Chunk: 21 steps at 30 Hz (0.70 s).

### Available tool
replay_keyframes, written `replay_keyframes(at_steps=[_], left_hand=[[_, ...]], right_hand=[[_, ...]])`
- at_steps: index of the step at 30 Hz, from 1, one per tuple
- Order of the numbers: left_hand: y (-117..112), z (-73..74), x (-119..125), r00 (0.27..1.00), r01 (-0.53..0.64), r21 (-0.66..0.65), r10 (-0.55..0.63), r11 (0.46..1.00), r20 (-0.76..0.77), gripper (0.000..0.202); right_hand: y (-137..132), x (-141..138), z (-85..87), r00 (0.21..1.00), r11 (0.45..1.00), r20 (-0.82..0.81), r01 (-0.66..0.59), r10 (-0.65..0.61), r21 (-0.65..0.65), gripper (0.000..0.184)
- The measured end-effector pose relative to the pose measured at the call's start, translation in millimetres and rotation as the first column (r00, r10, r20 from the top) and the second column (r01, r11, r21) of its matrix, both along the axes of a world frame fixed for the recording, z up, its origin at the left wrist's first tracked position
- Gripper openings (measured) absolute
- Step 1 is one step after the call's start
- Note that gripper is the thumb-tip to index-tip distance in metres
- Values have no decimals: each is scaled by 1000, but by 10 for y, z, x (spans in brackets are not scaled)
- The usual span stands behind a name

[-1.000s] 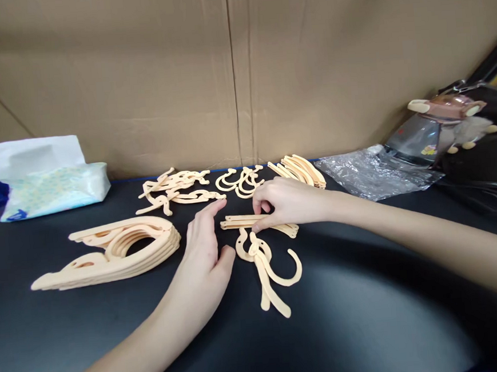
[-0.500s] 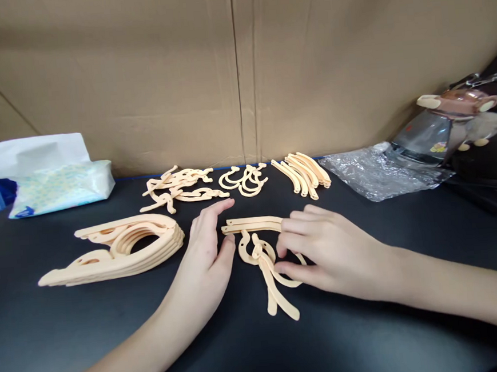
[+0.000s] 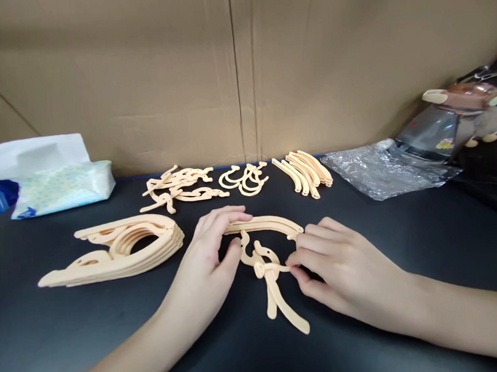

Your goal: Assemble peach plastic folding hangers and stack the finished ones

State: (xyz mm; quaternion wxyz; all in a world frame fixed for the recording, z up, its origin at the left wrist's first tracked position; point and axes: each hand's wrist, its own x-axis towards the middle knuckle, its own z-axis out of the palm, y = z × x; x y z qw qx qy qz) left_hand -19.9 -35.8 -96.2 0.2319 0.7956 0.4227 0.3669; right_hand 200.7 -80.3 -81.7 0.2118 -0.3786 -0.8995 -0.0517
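Cream plastic hanger parts lie on a black table [image 3: 71,337]. My left hand [image 3: 207,264] rests by the left end of two curved arm pieces [image 3: 264,225], its fingers laid over that end and its thumb against a hooked piece. My right hand [image 3: 336,268] pinches the hook-shaped part [image 3: 266,268] of the loose cluster between the hands, where a long strip [image 3: 286,309] points toward me. A stack of assembled hanger frames [image 3: 116,251] lies to the left of my left hand.
Along the back edge sit a pile of shaped pieces [image 3: 177,188], a few hooks [image 3: 243,179] and a row of curved strips [image 3: 303,173]. A tissue pack [image 3: 54,181] lies back left, a clear plastic bag [image 3: 380,170] and a bottle [image 3: 450,121] back right. A cardboard wall [image 3: 239,66] closes the back.
My right hand left the curved arm pieces, came toward me and closed on the hook part, which shifted. My left fingers moved onto the arms' left end.
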Motion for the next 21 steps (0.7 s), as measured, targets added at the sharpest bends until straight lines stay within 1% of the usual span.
replay_keyframes(at_steps=[2, 5, 8, 11, 13, 17, 19, 21], left_hand=[[-20, 24, 10, 999, 46, 12, -45, 999, -14, 22], [-62, 61, 28, 990, 123, 32, -120, 992, -79, 17], [-106, 76, 46, 962, 198, 106, -173, 974, -210, 10], [-134, 69, 64, 924, 259, 185, -187, 948, -334, 9], [-142, 64, 72, 913, 275, 203, -189, 940, -363, 7], [-139, 72, 74, 910, 283, 172, -207, 944, -360, 7], [-134, 79, 67, 918, 273, 159, -207, 949, -339, 9], [-130, 84, 60, 931, 228, 140, -175, 963, -319, 11]], right_hand=[[18, -3, 4, 999, 1000, -28, -19, 19, -14, 20], [48, 4, 18, 998, 999, -45, -45, 44, -24, 20], [67, 16, 28, 997, 998, -56, -58, 56, -32, 19], [77, 31, 30, 997, 998, -52, -62, 60, -30, 19], [80, 39, 28, 998, 997, -33, -62, 61, -36, 20], [75, 40, 20, 997, 996, -11, -73, 72, -54, 19], [70, 37, 25, 996, 997, -56, -69, 66, -42, 16], [62, 36, 40, 989, 999, -139, -45, 41, -23, 16]])
